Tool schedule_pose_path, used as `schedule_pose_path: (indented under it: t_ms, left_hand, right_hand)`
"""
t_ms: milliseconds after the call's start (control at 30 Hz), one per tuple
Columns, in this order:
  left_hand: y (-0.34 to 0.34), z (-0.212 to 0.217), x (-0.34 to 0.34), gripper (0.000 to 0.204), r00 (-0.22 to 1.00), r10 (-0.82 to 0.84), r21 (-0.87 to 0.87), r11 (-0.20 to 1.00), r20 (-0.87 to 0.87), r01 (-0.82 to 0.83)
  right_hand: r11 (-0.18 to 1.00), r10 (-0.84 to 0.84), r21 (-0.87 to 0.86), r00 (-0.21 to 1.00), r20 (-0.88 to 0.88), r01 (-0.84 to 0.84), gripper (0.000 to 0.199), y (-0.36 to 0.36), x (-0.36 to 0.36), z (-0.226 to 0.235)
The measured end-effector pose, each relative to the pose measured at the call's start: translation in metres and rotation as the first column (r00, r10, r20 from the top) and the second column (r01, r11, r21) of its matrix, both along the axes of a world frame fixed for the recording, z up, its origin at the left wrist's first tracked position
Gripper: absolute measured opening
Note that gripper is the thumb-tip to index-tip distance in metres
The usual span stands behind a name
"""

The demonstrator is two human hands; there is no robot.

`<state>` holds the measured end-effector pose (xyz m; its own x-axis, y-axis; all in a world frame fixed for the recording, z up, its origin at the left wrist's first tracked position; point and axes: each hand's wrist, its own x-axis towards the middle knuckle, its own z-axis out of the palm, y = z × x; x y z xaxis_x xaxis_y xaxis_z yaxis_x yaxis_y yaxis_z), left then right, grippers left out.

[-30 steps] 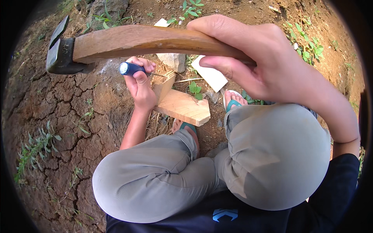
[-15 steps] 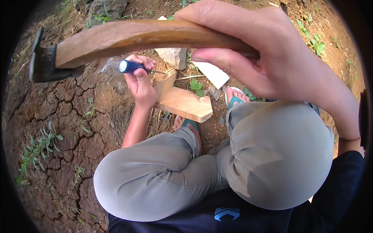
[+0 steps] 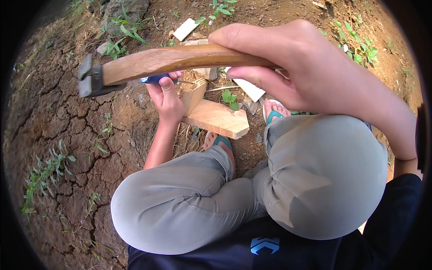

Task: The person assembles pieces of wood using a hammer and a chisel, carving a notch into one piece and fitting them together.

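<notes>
My right hand (image 3: 301, 67) grips the wooden handle of a hammer (image 3: 180, 58), raised close to the camera. Its dark metal head points left, overlapping the view of the other tool's grip. Down near the ground, my left hand (image 3: 168, 101) is closed round the blue handle of a screwdriver (image 3: 155, 79), partly covered by the hammer. The thin metal shank reaches right to the splintered top edge of a tilted wooden piece (image 3: 193, 96). That piece meets a flat, pale wooden board (image 3: 220, 119) with a cut corner, lying beside my left foot.
Behind the wood are a pale stone (image 3: 207, 73) and a white board piece (image 3: 249, 89). A smaller pale offcut (image 3: 186, 29) lies farther off. Cracked soil (image 3: 67, 130) spreads at left, with a larger rock (image 3: 126, 13) at the far left. My sandalled feet flank the board.
The hammer has come down toward the screwdriver, its head shifting right and away from the camera. My left hand keeps its hold on the screwdriver, nearly unmoved.
</notes>
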<state>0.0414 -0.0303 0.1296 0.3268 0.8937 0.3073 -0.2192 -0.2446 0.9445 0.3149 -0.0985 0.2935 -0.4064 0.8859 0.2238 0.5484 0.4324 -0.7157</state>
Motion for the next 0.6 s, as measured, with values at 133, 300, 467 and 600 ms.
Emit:
schedule_pose_path:
  t_ms: [133, 300, 467, 600]
  left_hand:
    - [0.002, 0.000, -0.005, 0.039, 1.000, -0.025, 0.026, 0.999, 0.011, 0.024]
    - [-0.003, 0.000, -0.001, 0.042, 1.000, -0.016, -0.053, 0.998, -0.011, 0.016]
    - [0.002, 0.004, 0.000, 0.035, 0.998, -0.058, 0.028, 0.998, 0.036, 0.057]
    - [-0.004, 0.003, -0.003, 0.036, 0.999, -0.035, -0.004, 0.999, -0.013, 0.035]
  right_hand:
    - [1.000, 0.004, -0.025, 0.996, -0.092, -0.007, 0.037, 0.001, 0.000, 0.003]
    - [0.999, 0.046, -0.027, 0.998, 0.049, -0.045, 0.040, 0.004, 0.002, 0.001]
    - [0.998, 0.005, 0.059, 0.999, -0.040, -0.003, 0.039, 0.003, -0.002, -0.001]
    - [0.996, -0.073, 0.048, 0.991, -0.109, 0.079, 0.037, -0.002, -0.007, -0.004]
